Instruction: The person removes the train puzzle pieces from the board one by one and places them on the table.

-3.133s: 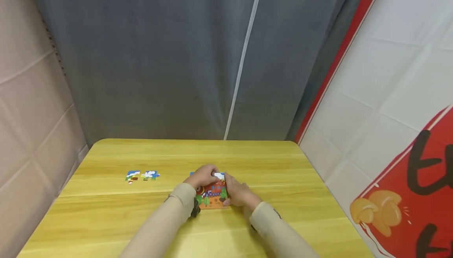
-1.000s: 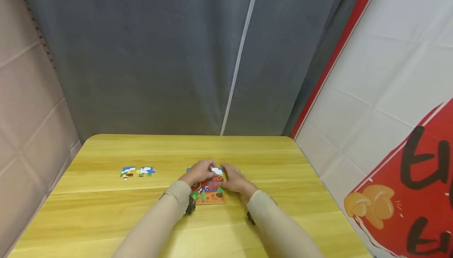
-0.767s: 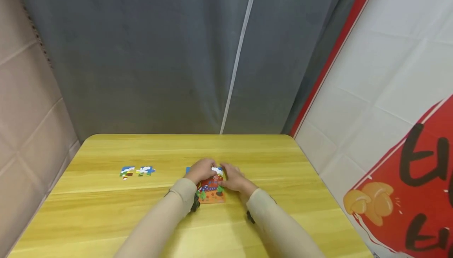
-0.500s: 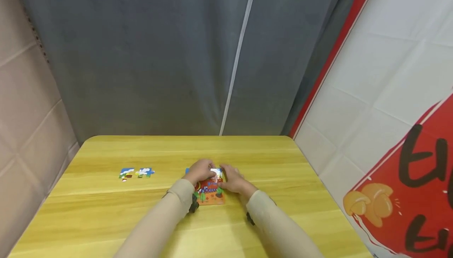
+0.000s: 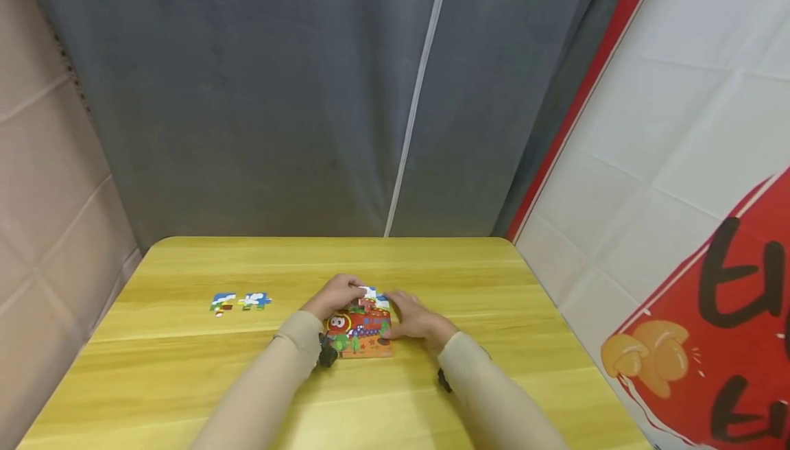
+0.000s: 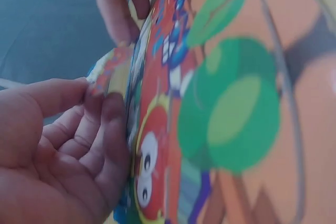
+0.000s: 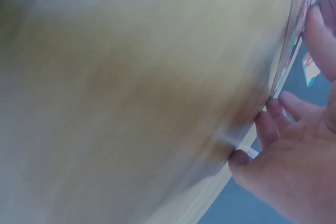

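Note:
A jigsaw puzzle (image 5: 364, 350) with a red smiling train, green trees and orange ground lies on the table. My left hand (image 5: 335, 297) is at its upper left, pinching a puzzle piece (image 6: 114, 72) between thumb and fingers. This piece, with blue, white and red print, stands tilted above the upper part of the puzzle. Along the puzzle's right side is my right hand (image 5: 415, 317), fingers extended. In the right wrist view, fingertips of the right hand (image 7: 299, 150) touch the table and the puzzle's edge. Part of the puzzle's upper left is hidden behind the left hand.
Two loose puzzle pieces or small groups, one with a red patch (image 5: 223, 303) and one blue and white (image 5: 256, 300), lie on the left of the wooden table (image 5: 481, 278). A grey curtain (image 5: 278, 107) hangs behind the table's far edge.
My left hand has moved up and left, with the pinched piece now raised off the puzzle's upper right. More of the train shows. The right hand has shifted slightly to the right.

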The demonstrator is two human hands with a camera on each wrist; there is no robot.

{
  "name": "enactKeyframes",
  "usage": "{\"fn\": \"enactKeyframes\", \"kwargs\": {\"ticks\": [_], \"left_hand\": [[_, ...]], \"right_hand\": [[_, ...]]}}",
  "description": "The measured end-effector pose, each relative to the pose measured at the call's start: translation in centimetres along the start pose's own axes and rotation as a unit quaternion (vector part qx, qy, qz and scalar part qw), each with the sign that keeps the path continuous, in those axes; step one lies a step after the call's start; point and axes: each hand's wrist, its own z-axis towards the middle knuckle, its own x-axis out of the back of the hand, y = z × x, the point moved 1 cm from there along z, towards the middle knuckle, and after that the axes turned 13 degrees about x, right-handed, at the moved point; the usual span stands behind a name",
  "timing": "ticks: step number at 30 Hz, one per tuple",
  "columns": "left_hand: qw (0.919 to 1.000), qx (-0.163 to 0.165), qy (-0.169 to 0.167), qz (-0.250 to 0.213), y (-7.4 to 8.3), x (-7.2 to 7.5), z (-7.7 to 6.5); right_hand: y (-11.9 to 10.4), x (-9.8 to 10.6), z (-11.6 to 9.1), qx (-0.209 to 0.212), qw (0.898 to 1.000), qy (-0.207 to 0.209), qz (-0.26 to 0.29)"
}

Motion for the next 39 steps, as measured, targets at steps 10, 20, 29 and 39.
{"fn": "enactKeyframes", "kwargs": {"ticks": [10, 20, 29, 39], "left_hand": [[0.9990, 0.016, -0.008, -0.041, -0.7, 2.4, -0.2], [0.9994, 0.019, 0.030, -0.002, -2.6, 7.5, -1.4], [0.9978, 0.037, 0.042, 0.034, -3.8, 10.3, -2.4], [0.9979, 0.048, 0.022, 0.038, -4.2, 10.6, -3.2]], "right_hand": [[0.4, -0.1, 0.0, -0.005, 0.999, -0.030, -0.018], [0.6, -0.2, 0.1, -0.002, 0.999, -0.043, -0.031], [1.1, 0.0, -0.1, -0.004, 0.999, -0.038, -0.034], [1.1, -0.1, -0.3, -0.008, 0.999, -0.032, -0.029]]}}
